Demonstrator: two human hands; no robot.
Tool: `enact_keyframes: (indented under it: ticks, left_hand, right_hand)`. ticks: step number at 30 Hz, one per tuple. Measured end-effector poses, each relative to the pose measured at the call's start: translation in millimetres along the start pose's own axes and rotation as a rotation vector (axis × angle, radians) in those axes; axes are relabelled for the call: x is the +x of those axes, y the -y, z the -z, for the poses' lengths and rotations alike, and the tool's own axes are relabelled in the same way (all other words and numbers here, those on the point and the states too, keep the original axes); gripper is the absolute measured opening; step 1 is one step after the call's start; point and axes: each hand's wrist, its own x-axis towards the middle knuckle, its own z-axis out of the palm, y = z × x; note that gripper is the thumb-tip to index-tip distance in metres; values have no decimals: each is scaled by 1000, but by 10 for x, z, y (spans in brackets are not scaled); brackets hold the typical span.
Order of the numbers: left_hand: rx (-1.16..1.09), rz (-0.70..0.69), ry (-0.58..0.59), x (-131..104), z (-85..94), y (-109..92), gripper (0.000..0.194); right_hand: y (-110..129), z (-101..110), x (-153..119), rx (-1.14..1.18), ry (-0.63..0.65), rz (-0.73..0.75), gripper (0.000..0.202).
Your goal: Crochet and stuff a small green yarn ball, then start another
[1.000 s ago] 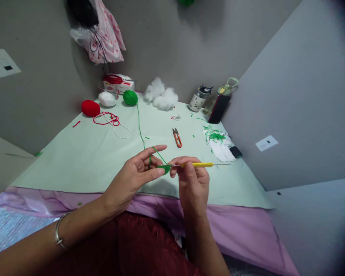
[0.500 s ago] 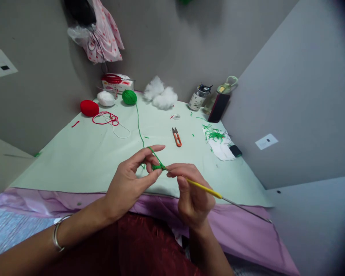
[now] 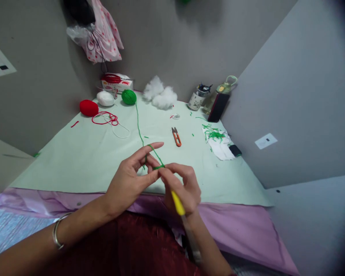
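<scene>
A small green crochet piece (image 3: 158, 167) is pinched between the thumb and fingers of my left hand (image 3: 129, 178). Green yarn (image 3: 139, 130) runs from the green yarn ball (image 3: 129, 97) over my raised left index finger and down to the piece. My right hand (image 3: 184, 186) grips a crochet hook (image 3: 178, 202) by its yellow handle, the shaft slanting down toward my lap. Its tip is hidden behind my right fingers, which meet the left fingertips at the piece.
Orange thread snips (image 3: 176, 137) lie beyond my hands. White stuffing (image 3: 164, 97), a red yarn ball (image 3: 89, 108) and a white one (image 3: 105, 98) sit farther back. Green scraps (image 3: 215, 135) on white tissue, a phone (image 3: 218, 108) and a bottle (image 3: 224, 87) are at the right.
The crochet hook has swung from pointing out to the right to pointing down toward my lap. My right hand has turned and come closer to my left, which has barely moved.
</scene>
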Motion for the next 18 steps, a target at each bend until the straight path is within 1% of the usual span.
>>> enact_keyframes:
  ticks: [2, 3, 4, 5, 6, 8, 9, 11, 14, 16, 18]
  left_hand:
    - [-188, 176, 91, 16, 18, -1, 61]
    - [-275, 262, 129, 26, 30, -7, 63]
    - [-342, 328, 154, 37, 44, -17, 64]
    - [-384, 367, 163, 48, 58, -29, 63]
    - [-403, 376, 160, 58, 71, -42, 61]
    - [-393, 336, 123, 71, 86, -65, 57]
    - [-379, 309, 110, 72, 85, -71, 55]
    - [-349, 263, 116, 67, 69, -69, 53]
    - [-298, 201, 145, 51, 28, -33, 47]
    - [-270, 155, 107, 45, 2, -1, 45]
    - [-266, 129, 48, 47, -16, 25, 45]
  right_hand:
    - [6, -38, -21, -55, -44, 38, 41]
    - [13, -43, -16, -17, -42, 11, 40]
    - [23, -37, 1, 57, -49, -43, 36]
    - [34, -25, 26, 152, -63, -122, 31]
    - [45, -8, 57, 256, -94, -213, 27]
    - [57, 20, 121, 462, -176, -388, 23]
    - [57, 26, 149, 549, -197, -452, 23]
    - [51, 20, 185, 659, -184, -513, 21]
    - [47, -17, 188, 641, -101, -505, 19]
    - [54, -42, 157, 553, -70, -474, 21]
    - [57, -64, 109, 397, -64, -366, 24]
